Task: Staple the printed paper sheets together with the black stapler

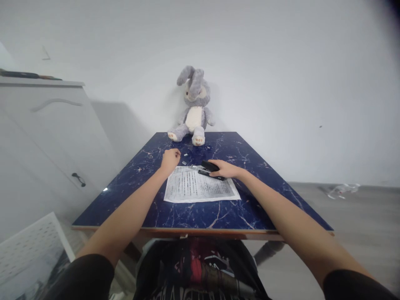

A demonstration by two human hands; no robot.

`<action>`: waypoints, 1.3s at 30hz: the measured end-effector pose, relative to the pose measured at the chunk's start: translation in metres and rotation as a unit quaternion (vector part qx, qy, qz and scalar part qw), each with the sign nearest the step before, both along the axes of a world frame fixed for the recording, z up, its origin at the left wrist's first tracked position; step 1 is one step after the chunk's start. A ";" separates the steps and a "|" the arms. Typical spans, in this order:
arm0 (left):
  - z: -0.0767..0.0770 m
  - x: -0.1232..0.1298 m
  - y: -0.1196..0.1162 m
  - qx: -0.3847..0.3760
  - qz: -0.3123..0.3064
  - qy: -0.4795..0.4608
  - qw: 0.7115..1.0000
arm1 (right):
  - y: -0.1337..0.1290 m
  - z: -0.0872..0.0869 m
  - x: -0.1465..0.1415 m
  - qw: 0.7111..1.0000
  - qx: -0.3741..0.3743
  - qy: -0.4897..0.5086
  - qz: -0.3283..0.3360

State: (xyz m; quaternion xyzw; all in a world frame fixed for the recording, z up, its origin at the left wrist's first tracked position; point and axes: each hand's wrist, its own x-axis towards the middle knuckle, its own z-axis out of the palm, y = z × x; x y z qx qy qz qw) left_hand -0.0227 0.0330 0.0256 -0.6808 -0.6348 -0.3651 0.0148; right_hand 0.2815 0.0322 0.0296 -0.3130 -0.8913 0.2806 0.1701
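A black stapler (211, 167) lies over the far edge of a printed sheet of paper (200, 189), its jaws spread apart and a silvery part showing at its left. My right hand (225, 169) is closed around the stapler from the right. Beyond the paper's far left corner is my left hand (171, 160), its fingers curled together; whatever they may pinch is too small to make out. Close to those fingers, a small silvery piece (184, 163) and a tiny pale piece (186, 155) rest on the tabletop.
A grey plush rabbit (195, 112) sits at the back of the dark blue marbled table (187, 216), against the white wall. To the left stands a white cabinet (46, 137). A white perforated container (31, 237) is at lower left, and clear plastic (342, 190) lies on the floor at right.
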 end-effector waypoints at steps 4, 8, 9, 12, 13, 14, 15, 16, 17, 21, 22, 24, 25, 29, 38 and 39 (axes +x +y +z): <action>-0.006 -0.022 0.016 -0.031 -0.003 -0.007 0.999 | 0.003 -0.003 0.001 1.000 0.002 0.002 0.003; -0.014 -0.020 0.028 -0.031 -0.090 0.070 0.993 | 0.002 -0.003 0.000 1.000 0.008 -0.003 -0.004; -0.017 -0.018 0.030 -0.033 -0.102 0.099 0.989 | 0.001 -0.002 0.000 1.000 0.009 -0.005 -0.006; -0.025 -0.010 0.032 -0.075 -0.124 0.167 0.975 | 0.000 0.000 -0.001 1.000 0.007 -0.005 -0.005; -0.028 -0.009 0.032 -0.097 -0.130 0.182 0.970 | 0.000 0.000 -0.001 1.000 0.006 -0.003 -0.004; -0.031 -0.007 0.032 -0.119 -0.136 0.192 0.965 | 0.000 0.000 -0.001 1.000 0.006 -0.002 -0.003; -0.033 -0.006 0.032 -0.135 -0.139 0.197 0.961 | 0.000 -0.001 -0.001 1.000 0.006 -0.002 -0.003; -0.034 -0.005 0.031 -0.146 -0.140 0.198 0.959 | 0.000 -0.001 -0.001 1.000 0.007 -0.002 -0.004; -0.035 -0.004 0.031 -0.149 -0.139 0.197 0.959 | 0.001 -0.002 -0.001 1.000 0.008 -0.004 -0.007; -0.034 -0.002 0.031 -0.117 -0.126 0.196 0.965 | 0.000 -0.001 -0.001 1.000 0.004 -0.012 -0.018; -0.033 -0.001 0.031 -0.105 -0.128 0.196 0.966 | 0.000 -0.001 -0.001 1.000 0.003 -0.013 -0.018; -0.030 0.000 0.031 -0.084 -0.141 0.188 0.968 | -0.001 0.000 -0.001 1.000 0.004 -0.013 -0.016; -0.028 0.000 0.031 -0.075 -0.147 0.178 0.970 | -0.001 0.000 -0.001 1.000 0.004 -0.012 -0.015; -0.018 0.002 0.027 -0.033 -0.119 0.103 0.987 | 0.000 -0.001 0.000 1.000 0.003 -0.006 -0.005; 0.009 0.025 -0.014 0.004 -0.255 -0.169 0.952 | 0.000 0.000 -0.001 1.000 0.015 -0.006 -0.001; 0.011 0.029 -0.018 -0.014 -0.283 -0.194 0.939 | 0.000 0.000 -0.001 1.000 0.015 -0.007 0.001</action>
